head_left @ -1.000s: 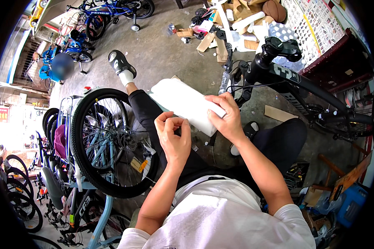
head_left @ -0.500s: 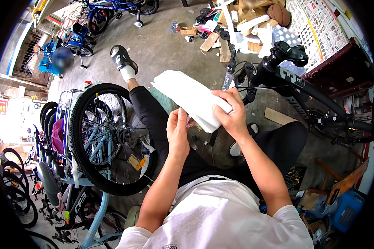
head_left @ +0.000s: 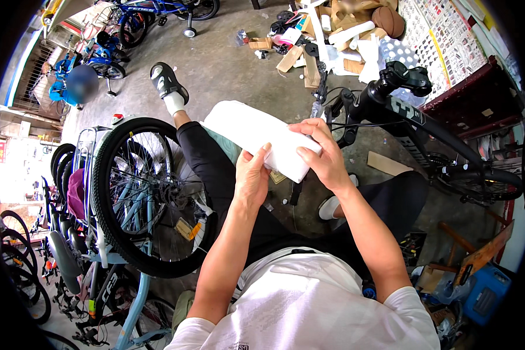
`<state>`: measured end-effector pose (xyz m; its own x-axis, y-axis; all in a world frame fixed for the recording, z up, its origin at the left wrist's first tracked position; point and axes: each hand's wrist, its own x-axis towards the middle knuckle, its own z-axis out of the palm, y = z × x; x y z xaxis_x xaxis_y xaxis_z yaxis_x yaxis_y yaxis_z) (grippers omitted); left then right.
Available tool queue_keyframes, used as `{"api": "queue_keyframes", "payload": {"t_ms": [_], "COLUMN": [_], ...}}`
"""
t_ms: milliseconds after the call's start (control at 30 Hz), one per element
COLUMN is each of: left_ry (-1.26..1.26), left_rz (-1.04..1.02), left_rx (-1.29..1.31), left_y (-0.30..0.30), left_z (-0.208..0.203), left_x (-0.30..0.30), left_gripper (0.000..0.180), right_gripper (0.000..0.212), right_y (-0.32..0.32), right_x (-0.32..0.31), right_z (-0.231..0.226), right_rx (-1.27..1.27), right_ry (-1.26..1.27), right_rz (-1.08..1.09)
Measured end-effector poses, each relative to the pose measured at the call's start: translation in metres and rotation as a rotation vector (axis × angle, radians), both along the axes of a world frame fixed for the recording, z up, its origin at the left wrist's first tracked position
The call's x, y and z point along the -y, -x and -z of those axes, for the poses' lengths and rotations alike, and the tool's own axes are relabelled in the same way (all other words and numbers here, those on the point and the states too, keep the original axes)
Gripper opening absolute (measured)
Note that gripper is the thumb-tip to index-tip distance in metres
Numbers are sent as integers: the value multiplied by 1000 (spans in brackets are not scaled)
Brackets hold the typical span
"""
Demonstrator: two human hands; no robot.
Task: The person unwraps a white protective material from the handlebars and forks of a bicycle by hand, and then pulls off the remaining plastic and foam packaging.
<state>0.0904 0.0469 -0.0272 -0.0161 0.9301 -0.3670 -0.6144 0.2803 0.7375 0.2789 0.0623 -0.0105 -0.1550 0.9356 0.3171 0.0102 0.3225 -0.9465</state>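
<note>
In the head view, the white sheet (head_left: 245, 125) is between the person's two hands, above the floor (head_left: 239, 52) and in front of the white shirt (head_left: 309, 297). It looks folded or layered, and its far end slants up to the left. The left hand (head_left: 252, 178) is at the near left edge, thumb pressed on the upper face; its fingers are mostly hidden, but it appears to pinch the sheet. The right hand (head_left: 325, 157) pinches the near right end, its thumb and bent fingers closed on the material.

A pale green item (head_left: 224, 143) shows under the sheet's left edge, beside the leg in black trousers (head_left: 201, 151). Left of that leg stands a bicycle wheel with a black tyre (head_left: 102, 201). To the right of the hands is a black bicycle frame (head_left: 434, 131), with a flat piece of cardboard (head_left: 388, 163) on the floor near it. Farther off, a brown basketball (head_left: 389, 21) sits beside heaped packaging (head_left: 347, 41). A blue case (head_left: 487, 294) is at the lower right.
</note>
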Motion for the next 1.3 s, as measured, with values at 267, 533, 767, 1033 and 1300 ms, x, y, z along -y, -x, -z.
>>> {"api": "queue_keyframes", "payload": {"t_ms": [267, 533, 767, 1033, 1300], "left_ry": [-46, 86, -420, -216, -234], "left_rz": [-96, -217, -46, 114, 130], "left_rx": [-132, -518, -1262, -706, -321], "left_y": [-8, -10, -24, -12, -6], "left_z": [1, -8, -37, -33, -71], "left_x": [-2, 18, 19, 18, 21], "left_gripper": [39, 37, 33, 8, 5], "right_gripper": [61, 57, 56, 54, 52], "right_y": [10, 4, 6, 2, -1], "right_x": [14, 7, 0, -1, 1], "right_z": [7, 17, 15, 10, 12], "right_rx": [-277, -112, 43, 190, 293], "right_ry": [360, 298, 111, 17, -37], "right_rz": [-126, 56, 130, 161, 166]}}
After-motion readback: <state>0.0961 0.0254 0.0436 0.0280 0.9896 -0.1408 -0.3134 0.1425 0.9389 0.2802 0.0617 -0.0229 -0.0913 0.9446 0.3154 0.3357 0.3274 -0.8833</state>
